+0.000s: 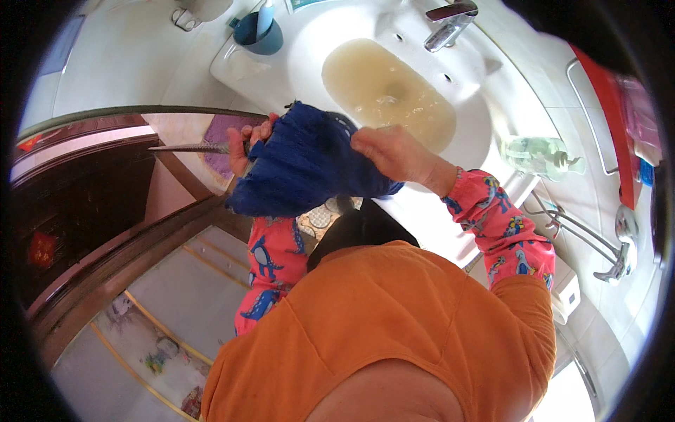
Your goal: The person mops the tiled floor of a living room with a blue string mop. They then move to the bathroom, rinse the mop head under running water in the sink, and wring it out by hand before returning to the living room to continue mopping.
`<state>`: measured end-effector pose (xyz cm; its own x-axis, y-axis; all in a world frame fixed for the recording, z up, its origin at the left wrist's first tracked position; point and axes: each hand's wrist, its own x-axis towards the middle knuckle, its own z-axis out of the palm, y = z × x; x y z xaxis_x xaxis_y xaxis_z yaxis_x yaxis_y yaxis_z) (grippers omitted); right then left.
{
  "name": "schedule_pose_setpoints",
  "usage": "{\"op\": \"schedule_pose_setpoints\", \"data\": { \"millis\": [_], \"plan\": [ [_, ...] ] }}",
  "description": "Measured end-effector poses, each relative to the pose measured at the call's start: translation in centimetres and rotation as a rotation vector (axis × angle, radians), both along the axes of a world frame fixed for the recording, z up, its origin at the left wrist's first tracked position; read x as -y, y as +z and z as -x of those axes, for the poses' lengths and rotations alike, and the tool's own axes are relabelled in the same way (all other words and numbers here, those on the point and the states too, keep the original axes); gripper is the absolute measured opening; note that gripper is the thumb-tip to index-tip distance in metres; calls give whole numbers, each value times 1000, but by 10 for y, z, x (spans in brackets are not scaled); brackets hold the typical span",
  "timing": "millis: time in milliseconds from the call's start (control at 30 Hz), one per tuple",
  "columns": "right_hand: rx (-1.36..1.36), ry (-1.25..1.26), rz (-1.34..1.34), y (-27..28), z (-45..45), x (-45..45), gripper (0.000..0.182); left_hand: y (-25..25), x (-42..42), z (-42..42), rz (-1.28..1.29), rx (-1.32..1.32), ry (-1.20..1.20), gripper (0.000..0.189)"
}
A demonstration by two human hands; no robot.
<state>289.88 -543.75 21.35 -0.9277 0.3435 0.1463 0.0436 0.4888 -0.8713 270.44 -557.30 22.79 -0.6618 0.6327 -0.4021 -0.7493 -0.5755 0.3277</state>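
Note:
A dark blue gathered cloth item [311, 158] hangs between both hands, just in front of the washbasin. At its left end, my left hand [248, 140] grips it, the palm partly hidden behind the fabric. A slim, tapered, greyish thing [184, 148] sticks out leftward from that hand; what it is, I cannot tell. My right hand [395, 153] pinches the cloth's upper right edge with curled fingers. White marks show near that edge. Beyond the cloth, the white washbasin [474, 116] holds cloudy, brownish water [387, 89] with a few bubbles on top.
A chrome faucet [451, 26] stands at the basin's back. On the left rim sits a dark teal cup [258, 34] with a light blue tube inside. A clear green pump bottle [538, 157] is to the right, above a hand shower [625, 248]. A dark wooden doorframe [158, 232] borders the left.

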Motion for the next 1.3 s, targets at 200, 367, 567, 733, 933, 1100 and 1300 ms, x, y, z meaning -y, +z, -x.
{"op": "schedule_pose_setpoints", "data": {
  "millis": [200,367,567,733,933,1100,1300],
  "plan": [
    [121,-314,-73,-69,-27,-27,14,34,16,3,62,-84,-157,35],
    [-63,-587,162,-51,-30,-80,19,54,35,37,-381,-97,-244,32],
    [-265,-799,920,20,-4,-146,32,46,50,65,-268,-95,-198,29],
    [1,-786,718,-8,15,-134,27,39,61,92,-288,-3,-227,30],
    [705,-574,-95,-173,-21,-85,36,21,68,134,-265,37,-286,30],
    [921,-675,-315,-217,-4,-86,30,60,74,129,-48,-127,-218,29],
    [1034,-693,-316,-227,14,-97,24,40,81,133,-85,-179,-229,31]
  ]
}}
